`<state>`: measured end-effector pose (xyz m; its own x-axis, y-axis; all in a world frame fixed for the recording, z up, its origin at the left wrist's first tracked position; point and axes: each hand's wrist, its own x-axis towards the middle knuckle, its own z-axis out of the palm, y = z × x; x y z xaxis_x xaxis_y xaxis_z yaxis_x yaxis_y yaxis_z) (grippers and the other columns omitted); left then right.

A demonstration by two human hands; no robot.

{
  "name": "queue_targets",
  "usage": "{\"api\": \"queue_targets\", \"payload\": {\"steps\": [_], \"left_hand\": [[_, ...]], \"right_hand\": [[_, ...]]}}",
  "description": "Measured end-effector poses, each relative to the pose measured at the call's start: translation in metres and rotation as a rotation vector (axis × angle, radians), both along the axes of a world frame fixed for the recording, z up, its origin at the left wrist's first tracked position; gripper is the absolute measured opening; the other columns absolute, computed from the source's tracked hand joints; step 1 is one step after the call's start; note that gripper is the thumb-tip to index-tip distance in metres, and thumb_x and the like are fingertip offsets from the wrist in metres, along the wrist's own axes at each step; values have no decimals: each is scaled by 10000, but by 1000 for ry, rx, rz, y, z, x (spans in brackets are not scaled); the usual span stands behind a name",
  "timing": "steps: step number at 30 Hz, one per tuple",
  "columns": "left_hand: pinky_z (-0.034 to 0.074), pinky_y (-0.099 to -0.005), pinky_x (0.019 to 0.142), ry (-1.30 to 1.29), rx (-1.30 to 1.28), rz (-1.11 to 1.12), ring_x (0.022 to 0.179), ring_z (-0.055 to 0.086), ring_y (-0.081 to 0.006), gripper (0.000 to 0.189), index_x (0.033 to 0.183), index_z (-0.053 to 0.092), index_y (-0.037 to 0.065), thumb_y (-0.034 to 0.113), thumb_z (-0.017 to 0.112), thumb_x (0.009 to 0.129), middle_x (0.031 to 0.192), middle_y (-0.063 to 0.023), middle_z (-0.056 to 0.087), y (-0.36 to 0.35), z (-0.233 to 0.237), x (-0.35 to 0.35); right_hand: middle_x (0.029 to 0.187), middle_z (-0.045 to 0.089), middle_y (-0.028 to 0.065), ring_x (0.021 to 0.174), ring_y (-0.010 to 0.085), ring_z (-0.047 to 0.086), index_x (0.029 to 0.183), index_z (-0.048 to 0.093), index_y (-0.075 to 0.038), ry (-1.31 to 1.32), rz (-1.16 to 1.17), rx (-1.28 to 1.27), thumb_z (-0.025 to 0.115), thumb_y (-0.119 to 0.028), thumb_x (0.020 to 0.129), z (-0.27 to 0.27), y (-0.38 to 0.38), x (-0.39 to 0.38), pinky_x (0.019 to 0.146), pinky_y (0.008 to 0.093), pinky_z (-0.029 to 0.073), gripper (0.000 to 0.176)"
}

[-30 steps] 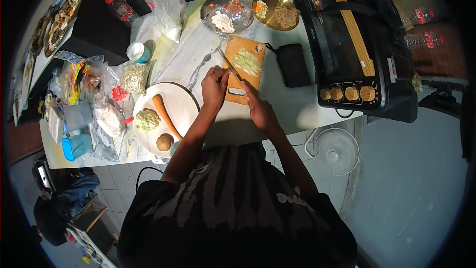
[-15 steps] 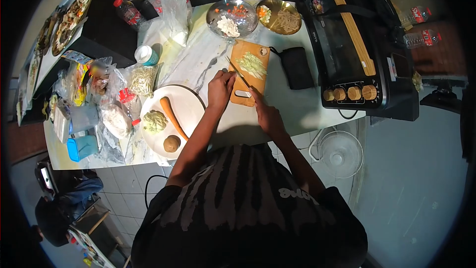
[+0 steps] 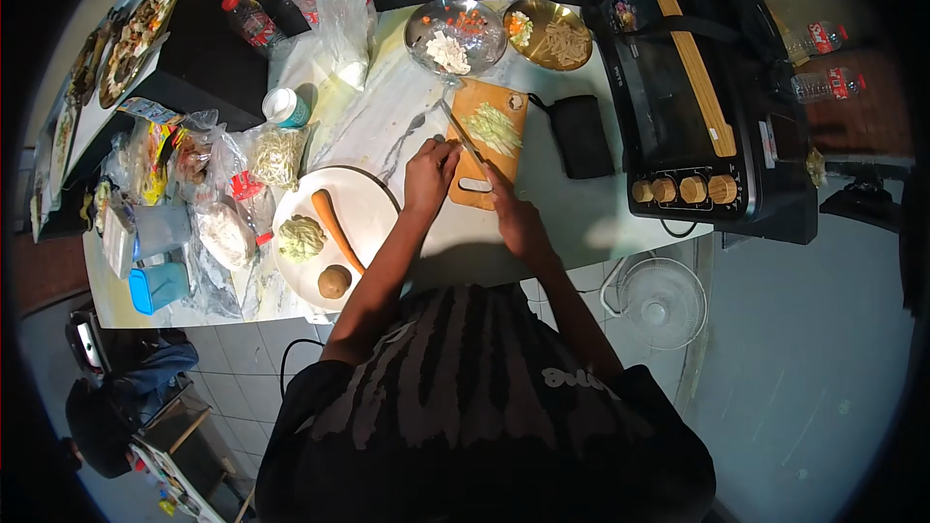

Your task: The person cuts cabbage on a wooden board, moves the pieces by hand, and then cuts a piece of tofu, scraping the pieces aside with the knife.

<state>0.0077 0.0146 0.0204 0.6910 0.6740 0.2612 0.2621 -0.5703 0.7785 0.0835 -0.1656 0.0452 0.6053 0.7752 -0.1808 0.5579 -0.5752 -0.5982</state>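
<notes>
My right hand (image 3: 515,218) is wrapped round the handle of a knife (image 3: 462,136), whose blade slants up and left across the left side of a wooden cutting board (image 3: 474,199). My left hand (image 3: 429,174) is closed at the board's left edge, its fingertips close beside the blade. Whatever those fingers pinch, if anything, is hidden. A pile of thin pale-green shreds, looking like cabbage (image 3: 492,128), lies on the board to the right of the blade. Left of my left arm, a white plate (image 3: 373,196) carries a carrot (image 3: 334,228), a pale-green cabbage piece (image 3: 300,238) and a round brown potato-like vegetable (image 3: 334,281).
Beyond the board stand a metal plate (image 3: 426,50) and a second metal plate (image 3: 542,12), both with chopped food. A black pouch (image 3: 581,138) and a black oven (image 3: 668,107) are on the right. Plastic bags (image 3: 226,232) crowd the left. A person (image 3: 102,426) sits lower left.
The knife has shifted slightly up and left, its tip now farther past the board's left edge. My right hand moved a little with it; my left hand stays almost in place.
</notes>
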Motion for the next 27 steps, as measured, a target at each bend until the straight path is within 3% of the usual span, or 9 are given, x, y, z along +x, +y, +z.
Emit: {"api": "queue_targets", "payload": {"steps": [2,5,9,11,17,20,23,27], "left_hand": [[514,-407,645,-8,-50,18,693,653,-345,149,1025,747,25,130,694,935,841,-163,645,-3,2,0],[512,-387,656,-4,-128,38,703,661,-330,155,1033,756,27,132,711,927,838,-168,650,-3,4,2],[511,-386,620,-16,-106,34,655,652,-294,148,1019,752,33,143,704,933,831,-141,644,-2,1,1],[512,-381,623,0,-95,38,650,649,-289,142,1012,754,33,141,706,933,827,-142,644,-3,2,1],[515,-375,627,-28,-97,48,653,649,-280,143,1011,758,37,144,719,923,820,-137,650,-5,-1,0],[514,-370,630,3,-132,67,662,652,-279,147,1018,761,41,141,724,916,824,-137,655,-3,3,2],[515,-370,631,41,-118,39,660,653,-278,147,1019,762,43,141,724,915,819,-138,652,-1,8,1],[514,-371,630,-12,-84,39,655,650,-279,149,1028,760,48,140,720,917,817,-138,645,-2,6,1]], "right_hand": [[1298,631,174,870,449,676,1575,286,-294,84,75,223,467,-200,1042,-9,-22,10,765,535,553,570],[1292,633,199,935,468,667,1590,277,-280,161,53,35,412,-221,1065,-2,-32,9,841,531,544,545],[1309,632,177,931,471,664,1585,290,-284,207,-9,-31,397,-245,1069,2,-24,-7,843,537,546,528],[935,688,274,814,476,667,1579,284,-336,134,-16,-74,407,-266,1061,-2,-42,-15,752,565,539,537],[886,681,273,756,446,676,1582,277,-339,164,47,3,424,-256,1055,9,-25,1,712,561,537,553],[871,677,270,759,438,680,1578,293,-339,73,40,18,444,-235,1050,-25,-58,-4,691,548,526,558],[878,683,263,764,434,684,1575,299,-345,86,12,62,454,-222,1046,-28,-43,-7,681,543,530,565],[867,685,262,772,430,690,1575,296,-345,98,39,162,452,-228,1045,-4,-24,2,700,544,544,565]]}}
